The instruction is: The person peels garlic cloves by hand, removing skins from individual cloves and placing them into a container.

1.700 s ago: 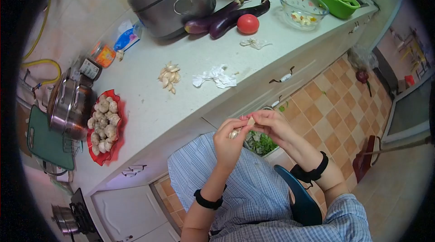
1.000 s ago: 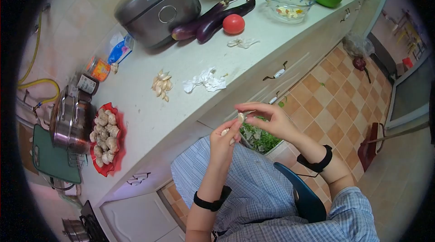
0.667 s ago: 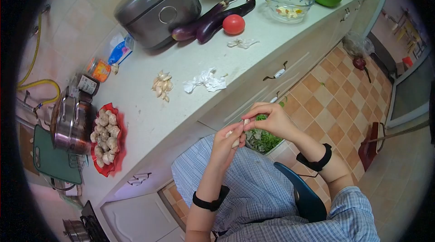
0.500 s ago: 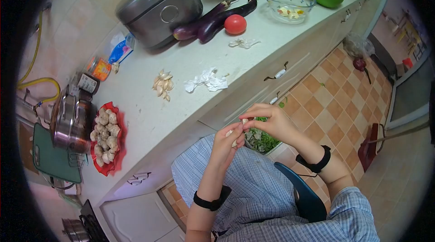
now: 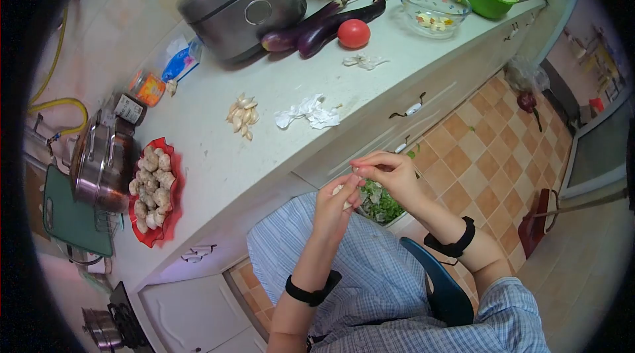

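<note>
1. I judge the step in hand to be peeling garlic: a small pale piece [image 5: 356, 168] sits where my fingertips meet, near the centre of the frame, and I can make out only a sliver of it.
2. My left hand [image 5: 329, 202] is curled, not clenched tight. It grips pale garlic cloves [image 5: 338, 190] against the palm, while its thumb and forefinger reach up to the small piece.
3. My right hand [image 5: 390, 173] is closed at the tips. Thumb and forefinger pinch at that same piece, touching the left fingertips; the other fingers are bent loosely and seem to hold nothing else.
4. As I read it, the next move calls for a firm left grip and a fine right pinch, so the skin lifts without the spare cloves slipping out of my palm.
5. Both hands are above my lap, clear of the table [image 5: 218, 161], with leafy greens [image 5: 381, 204] below and just beside them.
6. Left of centre on the table lies a pile of loose cloves [image 5: 243, 116], with a crumpled white tissue [image 5: 307, 114] just beside it.
7. Toward the upper right, some papery scraps [image 5: 365, 62] lie near the tomato [image 5: 354, 34], and the glass bowl [image 5: 411, 12] holds a few pale pieces.
</note>
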`<state>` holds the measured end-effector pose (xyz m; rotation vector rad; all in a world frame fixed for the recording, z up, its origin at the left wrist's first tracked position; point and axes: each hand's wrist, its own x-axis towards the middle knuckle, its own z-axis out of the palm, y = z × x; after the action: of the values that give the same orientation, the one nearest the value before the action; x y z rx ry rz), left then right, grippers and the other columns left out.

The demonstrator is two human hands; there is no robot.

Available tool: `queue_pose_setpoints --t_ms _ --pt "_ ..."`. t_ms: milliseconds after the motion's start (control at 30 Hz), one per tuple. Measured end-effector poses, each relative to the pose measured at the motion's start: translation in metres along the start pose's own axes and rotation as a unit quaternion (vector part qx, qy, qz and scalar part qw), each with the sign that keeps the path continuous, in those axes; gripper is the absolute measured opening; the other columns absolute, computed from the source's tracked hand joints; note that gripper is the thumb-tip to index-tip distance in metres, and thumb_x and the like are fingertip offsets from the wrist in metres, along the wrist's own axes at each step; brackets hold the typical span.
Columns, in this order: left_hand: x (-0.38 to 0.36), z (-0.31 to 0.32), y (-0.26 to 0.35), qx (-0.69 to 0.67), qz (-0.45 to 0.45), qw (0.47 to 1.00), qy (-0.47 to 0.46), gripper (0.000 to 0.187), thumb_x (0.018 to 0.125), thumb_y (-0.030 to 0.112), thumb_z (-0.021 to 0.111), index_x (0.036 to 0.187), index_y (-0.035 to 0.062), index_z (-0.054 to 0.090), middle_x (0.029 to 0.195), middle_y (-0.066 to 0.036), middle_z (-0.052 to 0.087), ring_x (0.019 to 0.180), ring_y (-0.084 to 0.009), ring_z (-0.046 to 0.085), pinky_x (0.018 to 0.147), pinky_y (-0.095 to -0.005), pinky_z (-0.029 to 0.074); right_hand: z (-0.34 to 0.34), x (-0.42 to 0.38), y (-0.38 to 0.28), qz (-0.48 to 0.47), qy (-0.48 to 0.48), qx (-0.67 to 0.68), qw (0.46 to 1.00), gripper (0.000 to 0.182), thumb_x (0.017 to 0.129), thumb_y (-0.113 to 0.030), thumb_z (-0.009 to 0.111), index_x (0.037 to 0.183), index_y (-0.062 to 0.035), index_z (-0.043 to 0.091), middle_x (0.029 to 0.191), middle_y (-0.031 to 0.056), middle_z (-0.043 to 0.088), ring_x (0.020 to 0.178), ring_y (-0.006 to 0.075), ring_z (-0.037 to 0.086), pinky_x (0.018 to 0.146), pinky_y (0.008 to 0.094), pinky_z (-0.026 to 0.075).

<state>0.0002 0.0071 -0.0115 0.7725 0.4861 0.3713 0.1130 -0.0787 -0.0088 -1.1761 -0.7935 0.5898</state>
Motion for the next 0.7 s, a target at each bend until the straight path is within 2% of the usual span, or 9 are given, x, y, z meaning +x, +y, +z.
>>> queue_pose_setpoints --t_ms 100,167,300,367,400,467,500,567,700 --pt "-0.001 0.005 0.000 0.021 0.004 1.000 0.014 0.017 0.080 0.010 0.057 0.089 -0.0042 0.057 0.078 -0.007 0.057 0.054 -0.0046 0.042 0.049 -0.0193 0.035 0.000 0.001 0.001 0.065 0.027 0.061 0.996 0.017 0.078 -0.008 0.059 0.089 0.0039 0.061 0.089 0.0113 0.062 0.080 0.0151 0.059 0.073 0.0245 0.047" --pt "-0.002 0.010 -0.001 0.192 0.079 0.977 0.054 0.015 0.078 0.009 0.061 0.087 -0.0034 0.060 0.077 -0.005 0.057 0.053 -0.0051 0.045 0.048 -0.0185 0.037 -0.003 0.004 -0.001 0.162 0.051 0.155 0.973 0.023 0.079 -0.008 0.058 0.097 0.0053 0.058 0.091 0.0120 0.062 0.080 0.0154 0.060 0.074 0.0250 0.047" --pt "-0.003 0.011 -0.002 0.275 0.157 0.945 0.084 0.014 0.076 0.007 0.062 0.087 -0.0015 0.063 0.074 -0.003 0.057 0.052 -0.0059 0.047 0.047 -0.0178 0.038 -0.010 0.005 -0.011 0.148 0.000 0.176 0.973 0.025 0.080 -0.009 0.057 0.102 0.0045 0.055 0.091 0.0124 0.062 0.080 0.0148 0.059 0.074 0.0251 0.048" --pt "-0.006 0.013 0.000 0.312 0.222 0.920 0.087 0.014 0.076 0.005 0.061 0.090 -0.0001 0.063 0.071 -0.002 0.056 0.052 -0.0061 0.047 0.047 -0.0176 0.038 -0.010 -0.001 -0.004 0.062 -0.026 0.018 0.998 0.027 0.082 -0.011 0.054 0.104 0.0042 0.054 0.091 0.0127 0.061 0.080 0.0142 0.059 0.072 0.0244 0.048" --pt "-0.006 0.012 -0.001 0.310 0.223 0.920 0.088 0.014 0.076 0.005 0.061 0.090 -0.0001 0.063 0.071 -0.002 0.056 0.052 -0.0061 0.047 0.047 -0.0176 0.038 -0.012 -0.002 -0.004 0.062 -0.027 0.016 0.998 0.027 0.082 -0.011 0.054 0.104 0.0042 0.054 0.091 0.0127 0.061 0.080 0.0142 0.059 0.072 0.0244 0.048" --pt "-0.004 0.009 -0.005 0.376 0.284 0.880 0.068 0.015 0.076 0.004 0.060 0.091 0.0005 0.063 0.070 -0.003 0.055 0.051 -0.0052 0.047 0.046 -0.0173 0.037 -0.017 -0.005 -0.005 0.026 -0.094 -0.155 0.983 0.029 0.084 -0.013 0.052 0.108 0.0039 0.052 0.091 0.0111 0.060 0.080 0.0128 0.058 0.070 0.0232 0.048" --pt "-0.005 0.010 -0.003 0.374 0.285 0.880 0.068 0.015 0.076 0.004 0.060 0.091 0.0005 0.063 0.070 -0.003 0.055 0.051 -0.0052 0.047 0.046 -0.0173 0.037 -0.018 -0.004 -0.006 0.025 -0.096 -0.156 0.983 0.029 0.084 -0.013 0.052 0.108 0.0039 0.052 0.091 0.0111 0.060 0.080 0.0128 0.058 0.070 0.0232 0.048" --pt "-0.010 0.014 0.002 0.330 0.244 0.909 0.075 0.015 0.076 0.005 0.060 0.090 0.0013 0.063 0.071 -0.003 0.059 0.052 -0.0049 0.047 0.046 -0.0177 0.038 -0.018 -0.003 -0.006 0.147 -0.048 0.022 0.988 0.031 0.085 -0.014 0.051 0.109 0.0042 0.051 0.090 0.0085 0.059 0.078 0.0122 0.058 0.070 0.0228 0.049" --pt "-0.006 0.010 0.007 0.276 0.158 0.940 0.126 0.013 0.078 0.008 0.059 0.089 0.0032 0.064 0.071 -0.004 0.062 0.050 -0.0046 0.046 0.046 -0.0176 0.038 -0.028 0.000 -0.002 0.222 -0.047 0.163 0.960 0.032 0.084 -0.014 0.051 0.111 0.0051 0.049 0.089 0.0060 0.058 0.078 0.0121 0.057 0.071 0.0237 0.049"
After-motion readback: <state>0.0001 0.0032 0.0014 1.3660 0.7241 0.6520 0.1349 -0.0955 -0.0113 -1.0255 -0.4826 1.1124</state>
